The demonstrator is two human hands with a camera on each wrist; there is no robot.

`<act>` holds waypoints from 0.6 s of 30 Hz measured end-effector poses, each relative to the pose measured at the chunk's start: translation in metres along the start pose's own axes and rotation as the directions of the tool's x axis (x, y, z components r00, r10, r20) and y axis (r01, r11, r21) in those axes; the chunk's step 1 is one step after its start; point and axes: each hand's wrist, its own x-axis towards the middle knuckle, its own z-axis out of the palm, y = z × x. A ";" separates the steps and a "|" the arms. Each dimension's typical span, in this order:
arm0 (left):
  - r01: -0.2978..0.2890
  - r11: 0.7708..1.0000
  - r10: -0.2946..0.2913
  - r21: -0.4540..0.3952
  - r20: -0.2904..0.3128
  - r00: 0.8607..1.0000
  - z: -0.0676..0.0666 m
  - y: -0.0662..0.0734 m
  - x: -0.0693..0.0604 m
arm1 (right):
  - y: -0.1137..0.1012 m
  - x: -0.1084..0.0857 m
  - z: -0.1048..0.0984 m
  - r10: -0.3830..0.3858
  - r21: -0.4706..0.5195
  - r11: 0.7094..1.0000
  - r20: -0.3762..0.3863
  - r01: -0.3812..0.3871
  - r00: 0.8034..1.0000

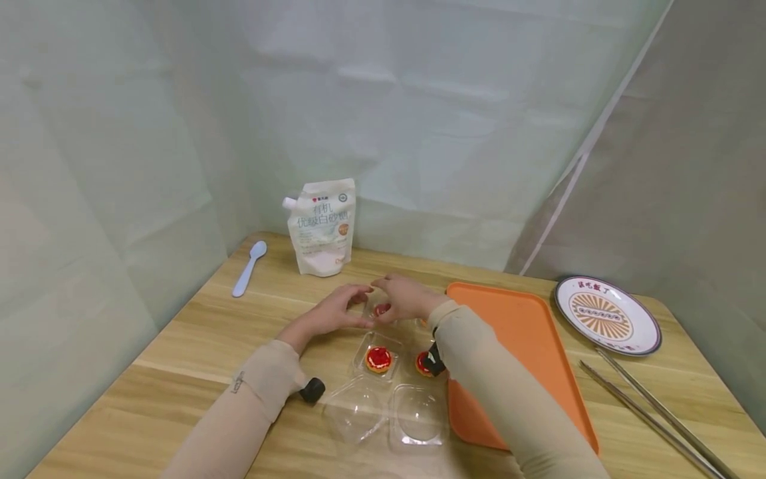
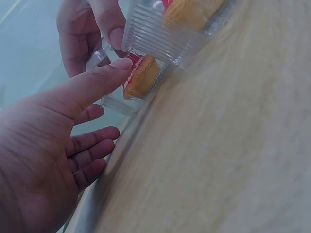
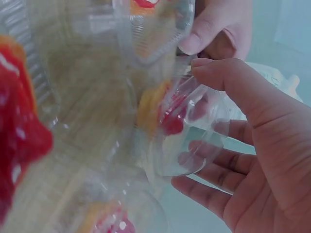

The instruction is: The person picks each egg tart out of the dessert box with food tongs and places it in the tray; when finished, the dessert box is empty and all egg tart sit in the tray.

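Backdrop: pale cloth [image 1: 389, 133], creased, standing behind the table. Table [image 1: 179, 376]: wood-grained, light brown. Tray [image 1: 514, 319]: orange, rectangular, rounded corners, flat on the table to the right, partly behind the right sleeve [image 1: 509, 386]. Tongs [image 1: 652, 400]: metal, long, spread, lying right of the tray. Plate [image 1: 601, 316]: white, dark-rimmed, orange ray pattern and printed characters, beyond the tongs. Pouch [image 1: 323, 233]: white, printed, capped spout at upper left, upright near the table's back edge. Right hand [image 1: 407, 299]: grasping the clear far-left box [image 3: 170, 150], thumb at its edge, fingers behind. Left hand [image 1: 332, 309]: thumb touching the same box, other fingers extended beyond it; whether it grasps cannot be told. Left lid [image 1: 356, 411] and right lid [image 1: 419, 414]: clear, on the table nearest the person. Near-left box [image 1: 364, 352]: clear, its open side up, just beyond the left lid. Spoon [image 1: 249, 269]: pale blue, on the table left of the pouch, bowl pointing away. Tarts, smallest: one red-topped tart [image 2: 143, 77] inside the far-left box, between the hands; a second red tart [image 1: 378, 359] in the near-left box; a third tart [image 1: 422, 364] to its right, partly hidden by the right wrist.
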 end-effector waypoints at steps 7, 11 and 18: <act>-0.008 1.000 0.008 -0.002 -0.006 1.000 0.000 0.001 0.000 | 0.008 -0.010 -0.009 0.035 0.062 0.998 -0.050 -0.032 0.998; -0.002 1.000 0.002 -0.003 -0.008 1.000 0.000 0.001 0.000 | 0.011 -0.019 -0.017 0.040 0.090 0.995 -0.064 -0.034 0.997; 0.003 1.000 -0.003 0.003 -0.015 1.000 0.000 0.000 0.000 | 0.017 -0.036 -0.027 0.036 0.109 0.994 -0.133 -0.022 0.990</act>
